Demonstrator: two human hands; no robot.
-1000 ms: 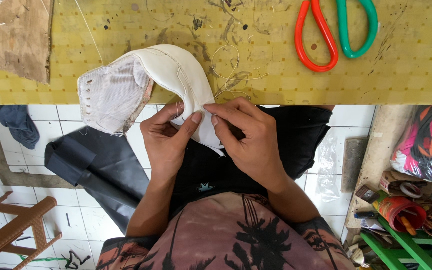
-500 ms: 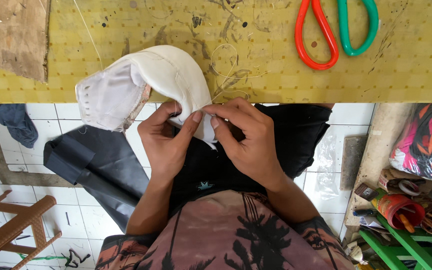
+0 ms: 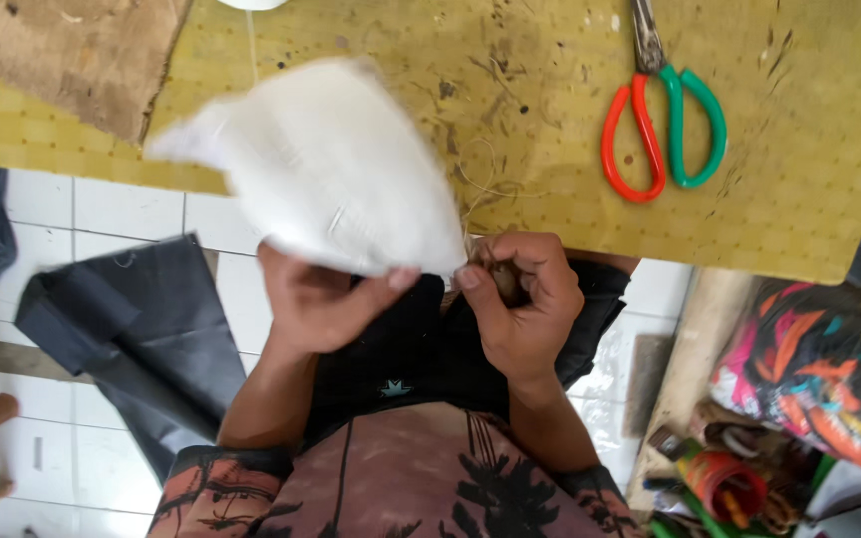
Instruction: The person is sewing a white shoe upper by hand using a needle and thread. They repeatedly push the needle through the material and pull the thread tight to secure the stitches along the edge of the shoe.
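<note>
My left hand [image 3: 326,304] grips the lower edge of a white padded fabric piece [image 3: 316,164], which is blurred and lifted over the front edge of the yellow work table [image 3: 550,120]. My right hand [image 3: 520,299] pinches the same piece at its lower right corner, fingers curled around something small and brown. A thin thread [image 3: 475,184] loops up from that corner onto the table.
Scissors with one red and one green handle [image 3: 665,125] lie on the table to the right. A brown leather scrap [image 3: 72,55] lies at the table's far left. Dark fabric [image 3: 122,329] lies on the white tiled floor. Colourful bags and cluttered items [image 3: 809,369] sit at right.
The white piece has been turned and swung up to the left, now flatter and blurred. Both hands shifted from pressing its right edge to holding its lower edge. The camera moved closer.
</note>
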